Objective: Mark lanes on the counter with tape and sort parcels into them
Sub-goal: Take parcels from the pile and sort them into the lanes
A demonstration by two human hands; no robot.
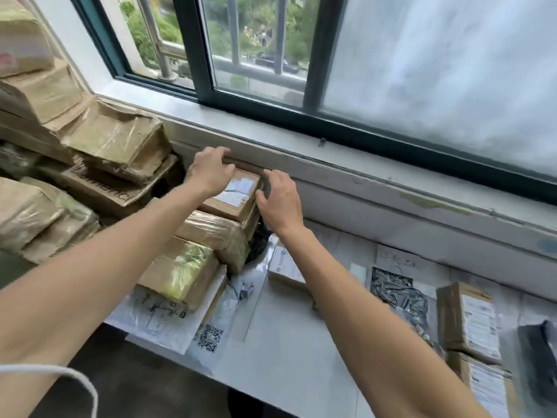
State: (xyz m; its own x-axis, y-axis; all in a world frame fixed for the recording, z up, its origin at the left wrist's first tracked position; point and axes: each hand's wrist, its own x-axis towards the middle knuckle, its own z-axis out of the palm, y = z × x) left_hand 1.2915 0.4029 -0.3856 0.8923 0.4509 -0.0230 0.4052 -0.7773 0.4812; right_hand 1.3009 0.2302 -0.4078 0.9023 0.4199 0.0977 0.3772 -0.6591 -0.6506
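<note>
A small brown cardboard parcel [233,194] with a white label lies on top of a stack of taped parcels [208,233] against the wall below the window. My left hand [209,170] rests on its far left corner with the fingers curled over the back edge. At the parcel's right edge is my right hand [280,197], fingers spread and touching its side. Flat white and grey mailer bags [168,315] lie on the white counter [280,336]. No tape lanes are visible.
A tall pile of wrapped cardboard boxes [99,146] fills the left side. Two labelled brown parcels [470,321] and a dark pouch [539,351] lie at the right. A silver foil bag [398,294] lies mid-counter. The window sill [361,164] runs behind.
</note>
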